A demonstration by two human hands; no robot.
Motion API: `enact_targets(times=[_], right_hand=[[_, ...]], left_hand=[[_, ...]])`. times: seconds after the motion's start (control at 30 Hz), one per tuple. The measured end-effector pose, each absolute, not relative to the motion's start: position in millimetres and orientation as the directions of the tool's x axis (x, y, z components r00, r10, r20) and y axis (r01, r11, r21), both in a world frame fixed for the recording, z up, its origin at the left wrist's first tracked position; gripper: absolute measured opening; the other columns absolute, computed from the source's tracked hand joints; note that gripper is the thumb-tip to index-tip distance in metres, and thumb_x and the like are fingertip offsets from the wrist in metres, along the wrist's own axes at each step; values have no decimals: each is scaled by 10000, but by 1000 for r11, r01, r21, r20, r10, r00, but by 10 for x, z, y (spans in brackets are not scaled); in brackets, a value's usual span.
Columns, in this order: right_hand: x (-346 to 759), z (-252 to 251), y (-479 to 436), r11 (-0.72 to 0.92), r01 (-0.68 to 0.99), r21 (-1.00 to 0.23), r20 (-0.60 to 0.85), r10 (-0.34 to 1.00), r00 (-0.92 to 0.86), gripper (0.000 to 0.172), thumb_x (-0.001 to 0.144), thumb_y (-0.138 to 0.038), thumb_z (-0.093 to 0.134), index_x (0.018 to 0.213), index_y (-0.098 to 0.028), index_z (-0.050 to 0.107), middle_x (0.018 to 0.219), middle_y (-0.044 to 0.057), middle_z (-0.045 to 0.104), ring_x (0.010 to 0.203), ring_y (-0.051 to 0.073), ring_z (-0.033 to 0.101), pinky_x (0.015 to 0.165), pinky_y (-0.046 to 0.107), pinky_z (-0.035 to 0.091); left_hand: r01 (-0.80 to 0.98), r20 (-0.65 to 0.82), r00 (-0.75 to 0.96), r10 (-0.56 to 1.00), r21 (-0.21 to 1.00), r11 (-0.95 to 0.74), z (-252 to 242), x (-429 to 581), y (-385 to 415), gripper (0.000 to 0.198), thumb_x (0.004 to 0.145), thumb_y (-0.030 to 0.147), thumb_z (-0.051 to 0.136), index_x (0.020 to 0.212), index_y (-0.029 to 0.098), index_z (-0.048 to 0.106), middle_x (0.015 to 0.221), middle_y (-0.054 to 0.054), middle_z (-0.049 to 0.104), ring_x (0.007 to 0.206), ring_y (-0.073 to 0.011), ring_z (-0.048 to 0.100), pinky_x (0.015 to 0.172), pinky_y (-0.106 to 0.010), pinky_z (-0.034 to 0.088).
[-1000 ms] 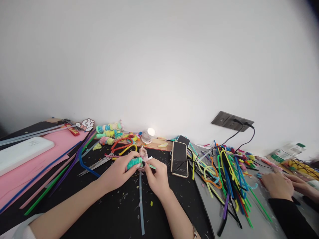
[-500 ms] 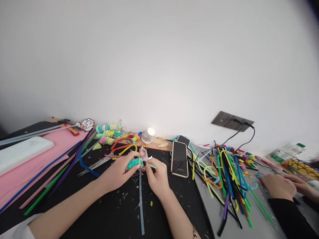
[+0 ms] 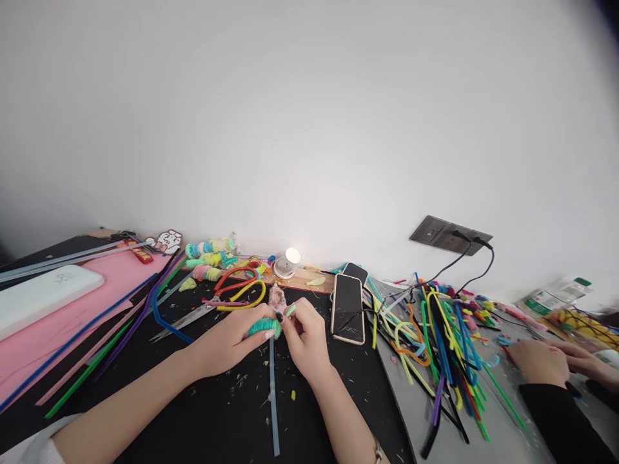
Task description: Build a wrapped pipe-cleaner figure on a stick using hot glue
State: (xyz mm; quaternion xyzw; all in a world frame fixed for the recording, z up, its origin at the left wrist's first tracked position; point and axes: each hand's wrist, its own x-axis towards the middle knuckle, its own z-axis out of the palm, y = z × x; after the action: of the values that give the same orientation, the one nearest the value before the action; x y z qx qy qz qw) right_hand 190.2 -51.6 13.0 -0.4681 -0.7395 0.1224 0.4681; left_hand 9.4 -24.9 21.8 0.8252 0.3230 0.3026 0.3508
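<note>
My left hand (image 3: 220,343) is closed round a teal, fuzzy coil of pipe cleaner (image 3: 261,328), thumb along its lower side. At the coil's right end, my right hand (image 3: 307,336) has thumb and forefinger pinched together. A short pale green end (image 3: 291,310) pokes out above those fingers. Just beyond the hands stands a stained pinkish object (image 3: 277,298), partly hidden by them. From under the hands a translucent strip (image 3: 274,399), like a glue stick, runs toward me over the black mat (image 3: 232,412). Scissors (image 3: 186,321) with orange-red handles lie beside my left hand.
A lit white cup (image 3: 287,263) stands by the wall, with finished fuzzy coils (image 3: 207,247) to its left. Phones (image 3: 348,309) and a heap of pipe cleaners (image 3: 445,348) lie to the right. Another person's hands (image 3: 541,362) are at the far right.
My left hand has shifted slightly right and covers more of the teal coil, which has turned a little. The pale green end now points up instead of lying across my right fingers.
</note>
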Motion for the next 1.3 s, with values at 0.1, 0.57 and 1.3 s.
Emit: enact_targets(times=[0.1,0.57,1.3], right_hand=[[1899,138,-514,528,561,-638,564,816,-128,221,913,-184,484,693,-201,471,709,-13,420,651,146,423,587,263,291],[1866,99,-500,543,468,-698,555,822,-127,233,890,-166,517,675,-205,434,686,-27,392,636,139,395,577,262,270],[1851,90,-489,426,349,-835,426,901,-80,131,823,-175,565,723,-204,486,659,-47,391,598,122,367,541,237,285]], left_hand=[[352,226,653,723,755,-554,229,78,-235,209,954,371,417,929,219,558,828,-2,591,736,-184,532,697,-293,418],[392,222,674,704,700,-597,202,102,-216,143,894,309,505,799,206,481,743,29,513,668,-156,463,633,-261,372],[342,343,621,704,690,-638,57,104,-199,310,887,331,517,1177,232,469,717,21,609,644,-194,613,624,-280,465]])
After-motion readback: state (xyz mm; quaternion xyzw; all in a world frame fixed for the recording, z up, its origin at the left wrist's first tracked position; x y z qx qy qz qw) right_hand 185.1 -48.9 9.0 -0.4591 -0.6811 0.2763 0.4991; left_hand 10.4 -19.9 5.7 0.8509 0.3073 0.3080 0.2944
